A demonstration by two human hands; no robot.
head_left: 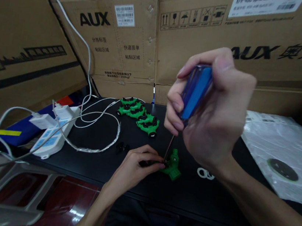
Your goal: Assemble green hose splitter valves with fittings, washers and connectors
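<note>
My right hand (216, 99) is wrapped round the blue handle of a screwdriver (195, 93). Its thin shaft slants down to the left, and the tip meets the work by my left fingertips. Low over the black table, my left hand (141, 163) is closed in a pinch on a small black part (148, 162), held against the left side of a green Y-shaped hose connector (173, 168). My fingers partly hide that part and the screwdriver's tip. To the left of this hand lie small black pieces (122, 147). White rings (205, 173) rest right of the connector.
Several green connectors with black parts (139, 115) lie grouped toward the back. A white power strip (56, 130) with plugs and looping white cables (98, 151) occupies the left. At right is a clear plastic bag (281, 156). Cardboard boxes (129, 65) wall off the back.
</note>
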